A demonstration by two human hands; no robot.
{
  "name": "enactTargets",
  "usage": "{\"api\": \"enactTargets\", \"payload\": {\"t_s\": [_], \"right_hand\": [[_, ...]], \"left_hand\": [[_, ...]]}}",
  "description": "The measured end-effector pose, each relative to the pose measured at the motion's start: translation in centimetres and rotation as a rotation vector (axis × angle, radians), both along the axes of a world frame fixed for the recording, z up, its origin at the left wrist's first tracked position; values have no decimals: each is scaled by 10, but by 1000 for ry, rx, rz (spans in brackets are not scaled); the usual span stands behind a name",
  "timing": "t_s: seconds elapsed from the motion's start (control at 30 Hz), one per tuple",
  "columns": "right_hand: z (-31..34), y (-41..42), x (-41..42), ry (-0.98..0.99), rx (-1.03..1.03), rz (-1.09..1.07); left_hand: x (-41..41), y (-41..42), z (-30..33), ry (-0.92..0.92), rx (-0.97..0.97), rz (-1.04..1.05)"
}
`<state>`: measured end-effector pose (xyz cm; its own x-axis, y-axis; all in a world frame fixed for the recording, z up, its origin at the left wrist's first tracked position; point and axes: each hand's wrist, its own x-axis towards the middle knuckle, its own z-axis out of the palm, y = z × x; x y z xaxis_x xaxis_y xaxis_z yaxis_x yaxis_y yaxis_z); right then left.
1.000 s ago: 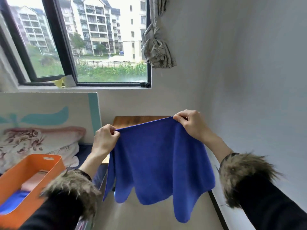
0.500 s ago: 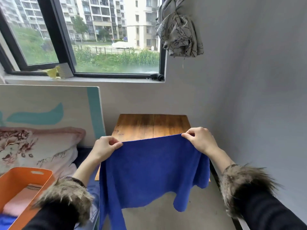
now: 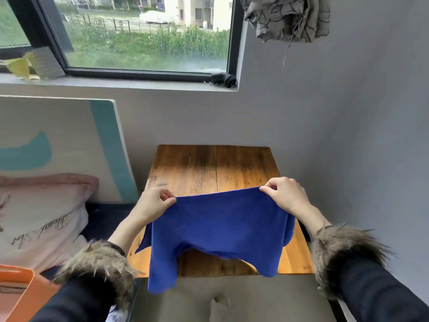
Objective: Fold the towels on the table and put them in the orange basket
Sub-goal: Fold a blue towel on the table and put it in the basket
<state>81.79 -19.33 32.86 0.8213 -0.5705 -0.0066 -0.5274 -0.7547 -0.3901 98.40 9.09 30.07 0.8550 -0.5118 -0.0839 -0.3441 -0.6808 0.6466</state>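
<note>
A blue towel (image 3: pixel 218 231) hangs spread between my two hands over the wooden table (image 3: pixel 213 168). My left hand (image 3: pixel 154 203) pinches its upper left corner. My right hand (image 3: pixel 286 196) pinches the upper right corner. The lower edge of the towel droops over the table's front edge and is uneven. A corner of the orange basket (image 3: pixel 25 291) shows at the bottom left, its inside mostly out of view.
The small table stands in a corner, with a grey wall right behind and to the right. To the left is a bed with a floral pillow (image 3: pixel 39 217) and a painted headboard (image 3: pixel 58 145). A window and a knotted curtain (image 3: pixel 287 17) are above.
Both hands have lowered the towel toward the table, and its bottom now drapes over the front edge. My view has tilted down, so the basket has slid mostly out of frame.
</note>
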Motion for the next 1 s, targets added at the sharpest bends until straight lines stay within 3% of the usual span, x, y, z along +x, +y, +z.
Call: {"api": "enactTargets", "payload": {"t_s": [0.37, 0.53, 0.87, 1.0], "right_hand": [[-76, -126, 196, 121, -36, -59], [-124, -151, 253, 117, -39, -99], [-222, -47, 278, 373, 149, 112], [-256, 10, 282, 507, 242, 83]], "left_hand": [[190, -144, -71, -5, 66, 58], [243, -171, -124, 87, 71, 71], [244, -62, -230, 300, 349, 200], [243, -43, -249, 346, 388, 197]]}}
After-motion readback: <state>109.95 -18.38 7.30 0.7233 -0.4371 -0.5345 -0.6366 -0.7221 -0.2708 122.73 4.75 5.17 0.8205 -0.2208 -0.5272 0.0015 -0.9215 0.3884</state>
